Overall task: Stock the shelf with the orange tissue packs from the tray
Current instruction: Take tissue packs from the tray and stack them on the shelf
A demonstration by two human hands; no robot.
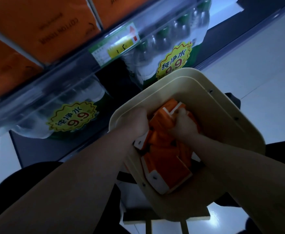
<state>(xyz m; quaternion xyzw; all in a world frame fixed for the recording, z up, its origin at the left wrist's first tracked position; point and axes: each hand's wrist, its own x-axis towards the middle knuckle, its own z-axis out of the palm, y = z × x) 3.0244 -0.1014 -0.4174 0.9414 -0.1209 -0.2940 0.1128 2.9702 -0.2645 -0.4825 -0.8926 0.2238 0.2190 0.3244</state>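
- Inside the tray (222,114), fingers of the right hand (184,126) curl tightly over the orange tissue packs (165,159) heaped there.
- Fingers of the left hand (137,123) dip beside the heap, hidden; grip cannot be told.
- Shelf (67,71) stands beyond the tray.

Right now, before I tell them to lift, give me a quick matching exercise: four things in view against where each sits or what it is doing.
Things:
1. orange tissue packs
2. bottled water multipacks
3. price label
4. right hand

Places or states:
A. on the shelf rail
B. on the level below that rail
C. gripping one pack
D. piled in the cream tray

Pairs: 1-D, 2-B, 3-A, 4-C
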